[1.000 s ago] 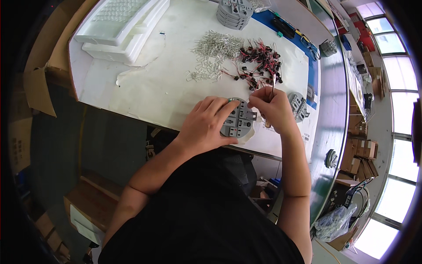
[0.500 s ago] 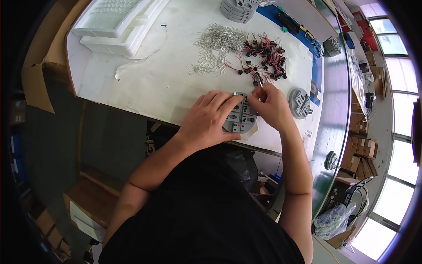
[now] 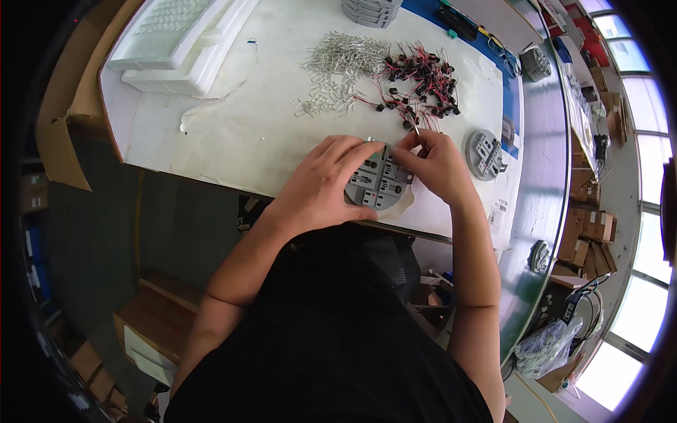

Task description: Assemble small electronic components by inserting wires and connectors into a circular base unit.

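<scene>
— Tilted since the frame one second earlier: a slim metal tool [image 3: 417,132], its upper end now leaning to the left in the right hand [image 3: 441,166]. How do that hand's fingers stand?

— Closed around the tool in a pinch. The thumb tip lies at the upper right edge of a grey disc [image 3: 381,185]; whether it touches the disc cannot be told.

— And the left hand [image 3: 317,185]?

— Fingers gripping the same disc from its left side: forefinger reaching to the far rim, thumb along the near rim.

— Where does the disc lie?

— Between the two hands, at the near edge of the worktop [image 3: 233,151], just before the person's black shirt [image 3: 331,324]. Its upper face bears raised ribs and small fittings; a flap of torn pale paper [image 3: 405,204] shows beside its lower right rim.

— What occupies the surface beyond?

— Past the hands, a loose heap of silvery bent wires [image 3: 345,60]; just to its right, a tangle of small black parts [image 3: 423,81] with red and black leads. To the right of the right hand, a second disc [image 3: 484,155], well apart from the first. At far left, white trays [image 3: 199,79], one upon the other. At the far side, a stack of discs [image 3: 370,13], partly cut off at the top of the view.
</scene>
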Demonstrator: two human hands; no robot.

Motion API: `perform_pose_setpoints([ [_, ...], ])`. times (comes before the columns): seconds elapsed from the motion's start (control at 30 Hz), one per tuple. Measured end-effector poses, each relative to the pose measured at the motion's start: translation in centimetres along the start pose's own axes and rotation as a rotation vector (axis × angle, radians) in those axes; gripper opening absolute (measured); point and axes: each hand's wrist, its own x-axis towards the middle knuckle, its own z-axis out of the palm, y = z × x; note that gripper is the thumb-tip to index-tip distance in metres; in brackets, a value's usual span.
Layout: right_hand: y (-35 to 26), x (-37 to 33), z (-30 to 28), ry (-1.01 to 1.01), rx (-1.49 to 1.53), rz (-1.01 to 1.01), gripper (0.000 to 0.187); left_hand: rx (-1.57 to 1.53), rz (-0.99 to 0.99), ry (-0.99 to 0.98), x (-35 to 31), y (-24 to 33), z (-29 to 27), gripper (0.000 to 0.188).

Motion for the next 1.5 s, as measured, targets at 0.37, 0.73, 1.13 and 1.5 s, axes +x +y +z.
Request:
perform_pose_setpoints([
  [0.37, 1.9, -2.6, -2.3, 0.167, 0.669, 0.078, 0.028, -0.132, -0.085, 0.009, 4.0, 1.5, 0.5, 0.025],
  [0.73, 2.3, -1.8, -3.4, 0.34, -0.206, -0.057, 0.02, 0.515, 0.159, -0.22, 5.4, 2.0, 1.6, 0.018],
  [1.13, 1.0, -4.9, -2.2, 0.464, -0.008, -0.152, 0.023, 0.222, 0.151, 0.211, 5.3, 3.4, 0.0, 0.047],
  [1.5, -0.4, -6.5, 0.5, 0.295, 0.239, -0.457, 0.022, -0.589, -0.284, -0.018, 3.7, 4.8, -1.2, 0.017],
])
